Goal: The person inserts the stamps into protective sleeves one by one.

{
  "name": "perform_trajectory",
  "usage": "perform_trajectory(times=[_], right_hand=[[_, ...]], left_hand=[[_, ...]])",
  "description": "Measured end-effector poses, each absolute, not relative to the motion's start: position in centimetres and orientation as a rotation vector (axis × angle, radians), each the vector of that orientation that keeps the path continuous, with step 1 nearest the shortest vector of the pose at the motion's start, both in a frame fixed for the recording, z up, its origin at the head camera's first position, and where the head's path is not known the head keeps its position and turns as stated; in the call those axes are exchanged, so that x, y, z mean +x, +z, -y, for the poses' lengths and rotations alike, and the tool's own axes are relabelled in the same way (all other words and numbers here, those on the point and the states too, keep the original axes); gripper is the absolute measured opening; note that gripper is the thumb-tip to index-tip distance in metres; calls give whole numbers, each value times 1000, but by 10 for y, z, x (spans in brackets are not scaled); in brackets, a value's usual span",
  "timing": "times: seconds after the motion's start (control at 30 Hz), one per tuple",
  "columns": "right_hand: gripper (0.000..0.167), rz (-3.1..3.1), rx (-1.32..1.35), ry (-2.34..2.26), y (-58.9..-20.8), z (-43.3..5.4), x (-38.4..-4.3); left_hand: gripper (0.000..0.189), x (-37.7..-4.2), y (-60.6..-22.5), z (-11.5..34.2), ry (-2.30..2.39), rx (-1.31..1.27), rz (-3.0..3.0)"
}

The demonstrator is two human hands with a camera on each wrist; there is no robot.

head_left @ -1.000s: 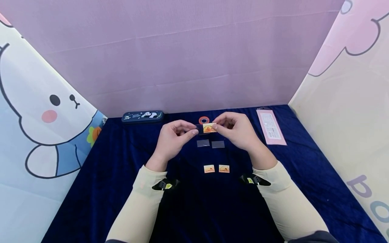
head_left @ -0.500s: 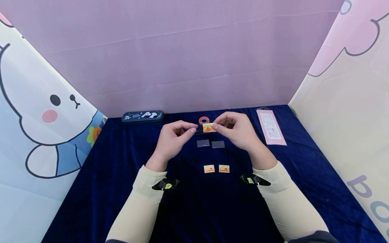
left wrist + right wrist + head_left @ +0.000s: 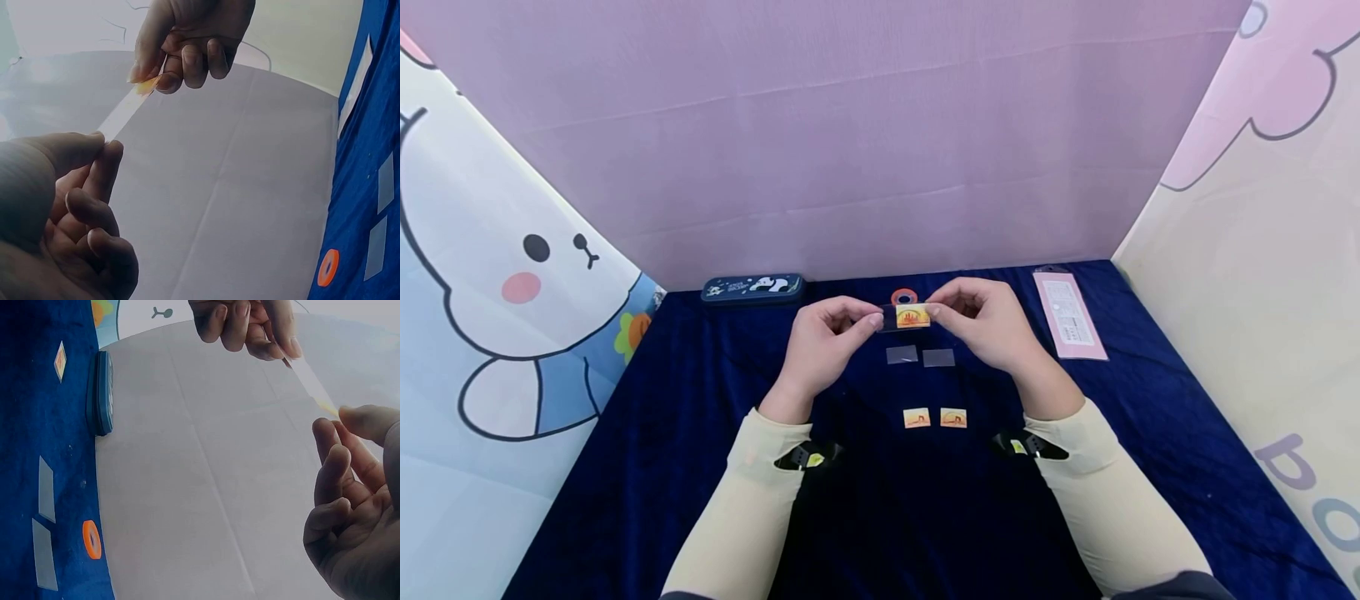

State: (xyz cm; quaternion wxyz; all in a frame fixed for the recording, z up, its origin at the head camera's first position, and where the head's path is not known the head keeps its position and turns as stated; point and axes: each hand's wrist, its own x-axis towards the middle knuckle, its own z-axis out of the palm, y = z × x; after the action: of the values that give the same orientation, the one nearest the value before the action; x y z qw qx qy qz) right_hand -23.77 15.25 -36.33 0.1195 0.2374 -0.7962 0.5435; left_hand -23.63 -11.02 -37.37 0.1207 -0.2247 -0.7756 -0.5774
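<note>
Above the cloth, both hands hold a small strip between them. My left hand (image 3: 826,343) pinches the left end of a clear plastic sleeve (image 3: 888,317) between thumb and forefinger. A yellow-orange stamp (image 3: 913,316) lies at the sleeve's right part; whether it is inside or against it I cannot tell. Thumb and fingers of my right hand (image 3: 981,323) pinch the stamp's right edge. In the left wrist view the sleeve (image 3: 120,119) looks pale and stretches taut between the hands, with the stamp's colour (image 3: 147,85) by the right fingertips.
Two clear sleeves (image 3: 902,354) lie side by side on the dark blue cloth (image 3: 865,500). Nearer are two more stamps (image 3: 917,417). An orange tape ring (image 3: 904,296) sits behind the hands, a blue panda case (image 3: 752,288) back left, a pink-bordered flat packet (image 3: 1070,315) right.
The stamp has shifted slightly left toward my left hand, and more of its right side shows. Both hands have stayed almost in place.
</note>
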Motion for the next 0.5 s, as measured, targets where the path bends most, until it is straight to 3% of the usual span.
perform_trajectory(times=[0.5], right_hand=[[4, 2338, 762, 1585, -364, -153, -239]], left_hand=[[9, -236, -372, 110, -1688, -681, 2268]])
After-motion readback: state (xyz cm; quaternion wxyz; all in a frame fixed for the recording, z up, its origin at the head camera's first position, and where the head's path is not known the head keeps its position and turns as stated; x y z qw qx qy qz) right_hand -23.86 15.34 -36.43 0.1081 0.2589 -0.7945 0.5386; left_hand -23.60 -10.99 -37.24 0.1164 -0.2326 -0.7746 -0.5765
